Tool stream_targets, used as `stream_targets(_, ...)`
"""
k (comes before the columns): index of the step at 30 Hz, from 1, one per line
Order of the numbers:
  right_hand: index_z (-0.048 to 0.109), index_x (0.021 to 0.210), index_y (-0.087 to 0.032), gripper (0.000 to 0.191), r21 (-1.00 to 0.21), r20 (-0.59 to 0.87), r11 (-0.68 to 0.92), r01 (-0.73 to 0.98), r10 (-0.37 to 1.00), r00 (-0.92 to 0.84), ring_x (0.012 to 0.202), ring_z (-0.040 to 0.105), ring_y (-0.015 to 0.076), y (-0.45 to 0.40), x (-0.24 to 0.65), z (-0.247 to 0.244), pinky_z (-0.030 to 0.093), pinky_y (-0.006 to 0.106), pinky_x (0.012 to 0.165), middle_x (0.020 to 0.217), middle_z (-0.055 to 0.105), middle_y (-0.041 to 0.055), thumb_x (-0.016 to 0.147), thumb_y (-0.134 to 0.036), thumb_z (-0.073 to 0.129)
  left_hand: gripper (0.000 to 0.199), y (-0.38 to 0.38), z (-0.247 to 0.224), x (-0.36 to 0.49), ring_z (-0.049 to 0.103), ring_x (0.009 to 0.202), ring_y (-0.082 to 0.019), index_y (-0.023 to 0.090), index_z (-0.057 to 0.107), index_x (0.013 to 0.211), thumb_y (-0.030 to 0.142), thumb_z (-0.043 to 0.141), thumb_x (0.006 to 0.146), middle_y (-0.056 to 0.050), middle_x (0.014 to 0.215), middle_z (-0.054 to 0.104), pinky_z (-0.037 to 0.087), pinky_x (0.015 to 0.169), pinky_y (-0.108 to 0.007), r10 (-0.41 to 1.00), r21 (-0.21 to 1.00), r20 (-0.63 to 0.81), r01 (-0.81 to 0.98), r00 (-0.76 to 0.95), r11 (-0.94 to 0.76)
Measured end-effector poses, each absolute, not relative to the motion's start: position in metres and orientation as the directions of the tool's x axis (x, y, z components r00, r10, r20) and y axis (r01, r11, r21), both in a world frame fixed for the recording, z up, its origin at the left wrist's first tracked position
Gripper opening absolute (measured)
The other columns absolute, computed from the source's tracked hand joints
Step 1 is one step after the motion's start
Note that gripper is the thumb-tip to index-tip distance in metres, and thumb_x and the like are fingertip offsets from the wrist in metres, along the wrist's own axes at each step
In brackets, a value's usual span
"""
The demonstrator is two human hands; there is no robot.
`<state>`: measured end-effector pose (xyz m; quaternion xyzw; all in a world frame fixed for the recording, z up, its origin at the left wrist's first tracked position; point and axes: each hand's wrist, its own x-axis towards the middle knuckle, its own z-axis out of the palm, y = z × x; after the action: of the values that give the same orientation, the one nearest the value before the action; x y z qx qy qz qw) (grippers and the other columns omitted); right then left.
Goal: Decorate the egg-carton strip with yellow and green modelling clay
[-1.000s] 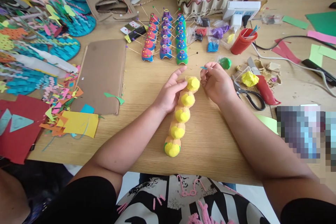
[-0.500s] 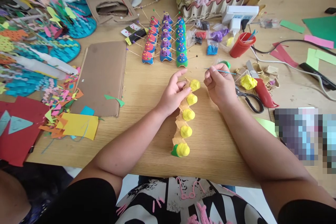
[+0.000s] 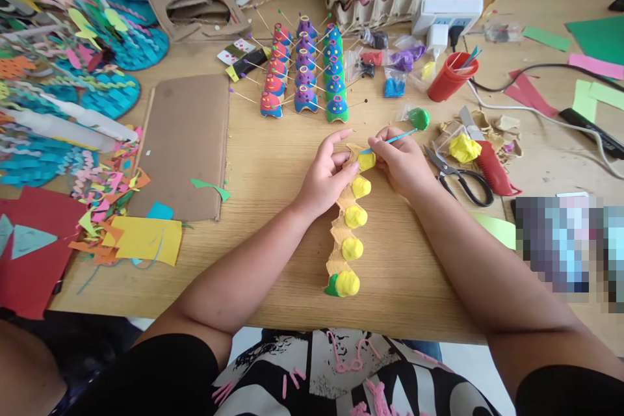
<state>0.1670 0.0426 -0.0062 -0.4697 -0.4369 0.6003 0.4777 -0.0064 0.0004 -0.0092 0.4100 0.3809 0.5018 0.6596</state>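
A strip cut from an egg carton (image 3: 342, 233) lies lengthwise in front of me, its bumps capped with yellow clay (image 3: 355, 216). Green clay (image 3: 332, 285) covers part of its near end. My left hand (image 3: 324, 175) grips the strip's far end, thumb against the side and index finger stretched out above. Pinched in my right hand (image 3: 405, 166) is a thin blue modelling stick (image 3: 402, 136), its tip at the farthest yellow cap (image 3: 367, 160). Beyond my hands stand three painted carton strips, red (image 3: 273, 84), purple (image 3: 305, 78) and blue-green (image 3: 336, 84), with pins sticking out.
Scissors (image 3: 461, 179), a red-handled knife (image 3: 494, 169) and yellow clay in a bag (image 3: 464, 148) lie right. A red cup (image 3: 452, 77) holds sticks near a power strip (image 3: 448, 15). Cardboard (image 3: 188, 143) and paper scraps (image 3: 146, 237) lie left; egg trays (image 3: 394, 3) are stacked behind.
My right hand has moved left and slightly down, bringing the blue stick's tip onto the farthest yellow cap. My left hand keeps its hold on the strip. The whole view has shifted slightly.
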Motion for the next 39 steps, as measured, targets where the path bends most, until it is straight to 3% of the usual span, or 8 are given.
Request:
stream_targets(5,0.056,0.073,-0.025,0.047,-0.976,-0.165,-0.178,-0.125,0.98,-0.109,0.052,0.032,0.0093,0.0435,0.1684,-0.0094,0.016,0.029,0.052,0.056,0.045,-0.0067,0.077,-0.054,0.093,0.057,-0.0009,-0.0076,-0.0045,0.059,0.072,-0.011,0.031,0.059,0.144,0.032,0.083,0.093,0.001,0.092,0.074,0.046,0.069,-0.024,0.98,0.936,-0.097,-0.32,0.171,0.148)
stream_targets(15,0.058,0.071,-0.023,0.044,-0.992,-0.104,-0.114,-0.047,0.979,-0.177,0.055,0.033,0.0086,0.0431,0.1736,-0.0022,0.018,0.029,0.055,0.056,0.05,-0.0063,0.078,-0.047,0.094,0.048,-0.002,-0.0104,-0.0051,0.04,0.058,-0.011,0.032,0.061,0.143,0.028,0.075,0.096,0.006,0.067,0.053,0.034,0.059,-0.026,0.988,0.972,-0.029,-0.226,0.15,0.063)
stream_targets(21,0.06,0.073,-0.023,0.044,-0.99,-0.103,-0.121,-0.072,0.973,-0.208,0.057,0.037,0.0086,0.0432,0.1758,-0.0035,0.023,0.028,0.054,0.06,0.05,-0.0061,0.076,-0.046,0.097,0.05,-0.0022,-0.0087,-0.0044,0.041,0.058,-0.01,0.031,0.062,0.142,0.027,0.077,0.095,0.006,0.066,0.056,0.033,0.058,-0.024,0.987,0.967,-0.047,-0.24,0.15,0.083)
stream_targets(27,0.053,0.07,-0.024,0.047,-0.941,-0.144,-0.186,-0.284,0.976,-0.162,0.056,0.037,0.0084,0.0442,0.1735,-0.0012,0.028,0.025,0.053,0.059,0.043,-0.0069,0.08,-0.048,0.091,0.053,-0.0007,-0.0079,-0.0045,0.048,0.062,-0.01,0.027,0.062,0.141,0.026,0.081,0.091,0.004,0.072,0.065,0.038,0.061,-0.021,0.988,0.954,-0.075,-0.278,0.137,0.111)
stream_targets(33,0.056,0.066,-0.023,0.051,-0.952,-0.185,-0.225,-0.209,0.963,-0.196,0.052,0.034,0.0068,0.046,0.1719,-0.0002,0.023,0.025,0.052,0.055,0.044,-0.0075,0.067,-0.053,0.098,0.05,-0.0014,-0.0069,-0.0045,0.045,0.06,-0.01,0.029,0.062,0.142,0.028,0.078,0.095,0.005,0.071,0.061,0.036,0.06,-0.024,0.985,0.961,-0.032,-0.266,0.169,0.077)
stream_targets(39,0.054,0.067,-0.024,0.051,-0.949,-0.217,-0.258,-0.184,0.952,-0.217,0.055,0.041,0.0086,0.046,0.1726,0.0,0.027,0.026,0.053,0.057,0.047,-0.0066,0.067,-0.051,0.097,0.052,-0.0013,-0.0081,-0.0045,0.045,0.058,-0.01,0.03,0.062,0.142,0.03,0.079,0.093,0.005,0.071,0.06,0.036,0.058,-0.023,0.98,0.957,-0.023,-0.279,0.198,0.079)
